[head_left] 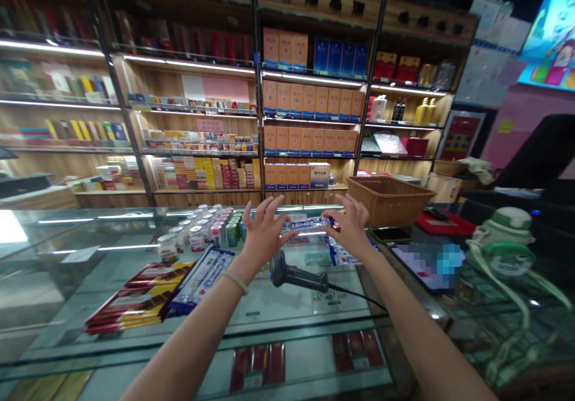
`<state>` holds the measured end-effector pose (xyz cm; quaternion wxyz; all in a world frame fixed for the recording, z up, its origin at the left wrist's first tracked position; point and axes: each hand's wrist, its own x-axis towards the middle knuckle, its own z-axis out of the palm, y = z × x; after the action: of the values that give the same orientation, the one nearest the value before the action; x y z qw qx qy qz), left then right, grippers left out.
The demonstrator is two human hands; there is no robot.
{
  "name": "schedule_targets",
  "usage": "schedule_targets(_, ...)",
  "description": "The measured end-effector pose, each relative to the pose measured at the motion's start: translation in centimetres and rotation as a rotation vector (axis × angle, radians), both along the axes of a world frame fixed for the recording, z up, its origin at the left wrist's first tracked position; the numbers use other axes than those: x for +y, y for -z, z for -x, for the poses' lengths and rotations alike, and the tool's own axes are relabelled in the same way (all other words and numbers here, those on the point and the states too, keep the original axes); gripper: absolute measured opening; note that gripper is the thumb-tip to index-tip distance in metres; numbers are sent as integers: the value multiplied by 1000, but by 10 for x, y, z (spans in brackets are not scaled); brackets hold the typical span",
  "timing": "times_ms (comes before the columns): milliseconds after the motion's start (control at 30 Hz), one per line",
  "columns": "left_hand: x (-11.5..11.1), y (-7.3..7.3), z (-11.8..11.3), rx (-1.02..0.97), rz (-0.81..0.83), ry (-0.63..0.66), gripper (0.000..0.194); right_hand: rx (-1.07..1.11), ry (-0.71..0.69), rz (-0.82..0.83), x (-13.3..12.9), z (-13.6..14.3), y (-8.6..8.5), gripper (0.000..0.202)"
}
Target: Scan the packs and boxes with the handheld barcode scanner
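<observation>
A narrow blue-and-white snack packet (308,225) is stretched level between my hands above the glass counter. My left hand (265,230) pinches its left end between thumb and finger, the other fingers raised. At the opposite end, my right hand (351,226) has a similar pinch. Beneath my right wrist lies another blue-and-white packet (344,252), partly covered. A black barcode scanner (299,276) rests on the glass below my hands, its cable trailing right. Left of my left forearm are a pile of blue-and-white packets (204,278) and red-and-yellow chocolate packs (141,299).
Small jars and tubes (197,233) stand in rows beyond my left hand. A wicker basket (389,200) sits at the back right, near a tablet (426,266) and a green strapped bottle (505,242). Behind the glass counter (269,311) rise shelves of boxed goods (309,102).
</observation>
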<state>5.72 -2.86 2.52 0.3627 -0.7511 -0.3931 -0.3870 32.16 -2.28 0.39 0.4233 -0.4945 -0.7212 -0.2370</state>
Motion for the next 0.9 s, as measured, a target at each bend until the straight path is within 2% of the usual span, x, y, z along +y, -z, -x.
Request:
schedule_targets(333, -7, 15, -79, 8, 109, 128, 31, -42, 117, 30, -31, -77, 21, 25)
schedule_targets(467, -9, 23, -104, 7, 146, 170, 29, -65, 147, 52, -40, -102, 30, 25)
schedule_targets(733, -9, 35, -133, -4, 217, 186, 29, -62, 190, 67, -46, -127, 45, 24)
schedule_targets(900, -9, 48, -144, 21, 298, 171, 24, -84, 210, 104, -46, -133, 62, 23)
